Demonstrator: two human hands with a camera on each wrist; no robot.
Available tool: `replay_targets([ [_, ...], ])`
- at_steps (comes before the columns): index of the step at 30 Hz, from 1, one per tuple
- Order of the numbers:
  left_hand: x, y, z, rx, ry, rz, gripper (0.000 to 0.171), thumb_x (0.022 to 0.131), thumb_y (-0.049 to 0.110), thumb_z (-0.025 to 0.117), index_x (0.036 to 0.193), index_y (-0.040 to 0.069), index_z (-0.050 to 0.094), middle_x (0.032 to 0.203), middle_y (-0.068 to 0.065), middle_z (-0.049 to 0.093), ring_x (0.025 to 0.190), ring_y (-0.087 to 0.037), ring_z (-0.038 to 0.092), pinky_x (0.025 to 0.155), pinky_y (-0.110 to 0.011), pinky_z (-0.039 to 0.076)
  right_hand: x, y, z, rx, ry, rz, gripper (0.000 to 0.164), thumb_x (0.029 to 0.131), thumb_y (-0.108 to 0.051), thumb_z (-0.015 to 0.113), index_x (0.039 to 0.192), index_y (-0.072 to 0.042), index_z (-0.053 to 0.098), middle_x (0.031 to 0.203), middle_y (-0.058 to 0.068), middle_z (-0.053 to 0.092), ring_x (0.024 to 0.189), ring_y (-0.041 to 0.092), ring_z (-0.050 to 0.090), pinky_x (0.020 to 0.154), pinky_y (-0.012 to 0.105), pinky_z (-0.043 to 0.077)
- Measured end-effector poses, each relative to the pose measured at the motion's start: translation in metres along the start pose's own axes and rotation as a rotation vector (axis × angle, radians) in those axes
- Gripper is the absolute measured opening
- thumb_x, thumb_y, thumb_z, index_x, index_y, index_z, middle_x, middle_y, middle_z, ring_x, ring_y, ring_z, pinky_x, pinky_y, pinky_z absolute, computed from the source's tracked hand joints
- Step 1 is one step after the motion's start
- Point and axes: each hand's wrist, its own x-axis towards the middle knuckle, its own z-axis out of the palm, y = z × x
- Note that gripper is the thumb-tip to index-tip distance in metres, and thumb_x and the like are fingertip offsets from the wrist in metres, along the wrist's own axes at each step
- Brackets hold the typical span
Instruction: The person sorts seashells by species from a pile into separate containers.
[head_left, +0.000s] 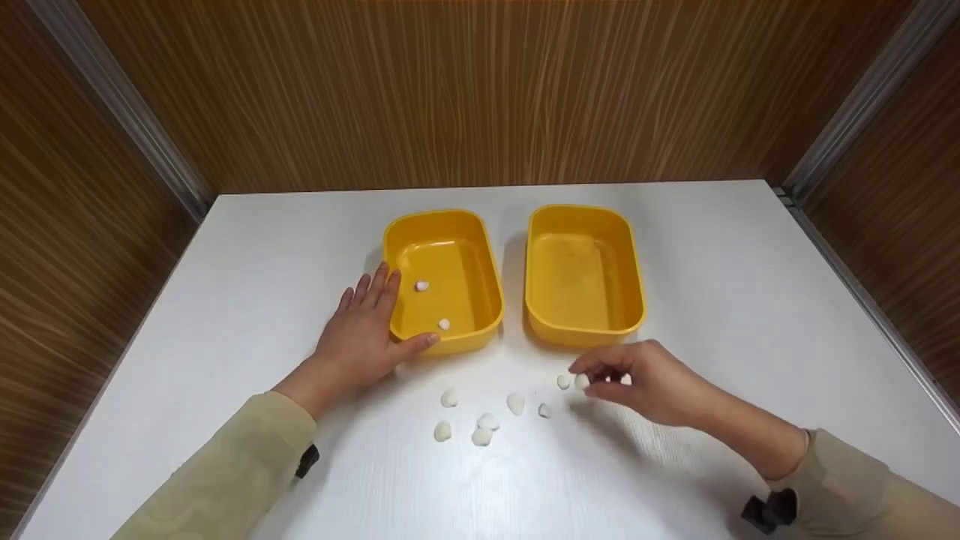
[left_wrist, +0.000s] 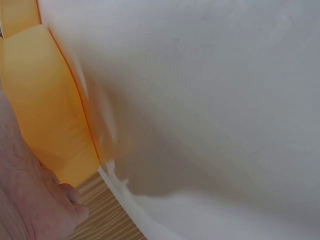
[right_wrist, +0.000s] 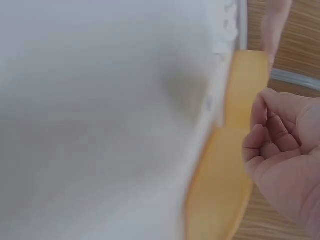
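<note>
My left hand rests against the left yellow bin, fingers straight along its left side and the thumb over its near rim. Two small white pieces lie inside that bin. My right hand is in front of the right yellow bin, pinching a small white pebble-like piece between thumb and forefinger. Another white piece lies just left of those fingertips. In the right wrist view the right hand has curled fingers, and the pinched piece cannot be seen.
Several more white pieces are scattered on the white table in front of the bins, two of them touching. Wood-patterned panels stand behind the table and along both sides. A narrow gap separates the bins.
</note>
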Motion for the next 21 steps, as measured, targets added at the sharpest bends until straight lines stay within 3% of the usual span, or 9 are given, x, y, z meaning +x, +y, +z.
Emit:
replay_targets([
  [9, 0.0, 0.001, 0.001, 0.006, -0.009, -0.017, 0.123, 0.09, 0.092, 0.039, 0.171, 0.007, 0.005, 0.178, -0.012, -0.002, 0.163, -0.038, 0.004, 0.13, -0.055, 0.002, 0.064, -0.038, -0.016, 0.026, 0.097, -0.035, 0.022, 0.096, -0.003, 0.078, 0.118, -0.007, 0.079, 0.103, 0.0, 0.075, 0.091, 0.019, 0.064, 0.082, 0.027, 0.056],
  [16, 0.0, 0.003, 0.004, 0.01, -0.016, -0.027, 0.12, 0.091, 0.09, 0.04, 0.171, 0.008, 0.004, 0.178, -0.011, -0.003, 0.163, -0.039, 0.004, 0.13, -0.055, 0.002, 0.118, -0.058, -0.009, 0.052, 0.146, -0.063, 0.021, 0.097, -0.008, 0.078, 0.119, -0.008, 0.079, 0.106, 0.001, 0.075, 0.096, 0.02, 0.064, 0.087, 0.038, 0.056],
  [21, 0.001, 0.006, 0.005, 0.007, -0.009, -0.022, 0.118, 0.093, 0.087, 0.044, 0.171, 0.007, 0.006, 0.178, -0.012, -0.002, 0.163, -0.039, 0.004, 0.13, -0.055, 0.003, 0.149, -0.056, 0.001, 0.061, 0.147, -0.023, 0.021, 0.098, -0.012, 0.078, 0.12, -0.01, 0.08, 0.111, 0.0, 0.074, 0.102, 0.02, 0.063, 0.089, 0.037, 0.054],
])
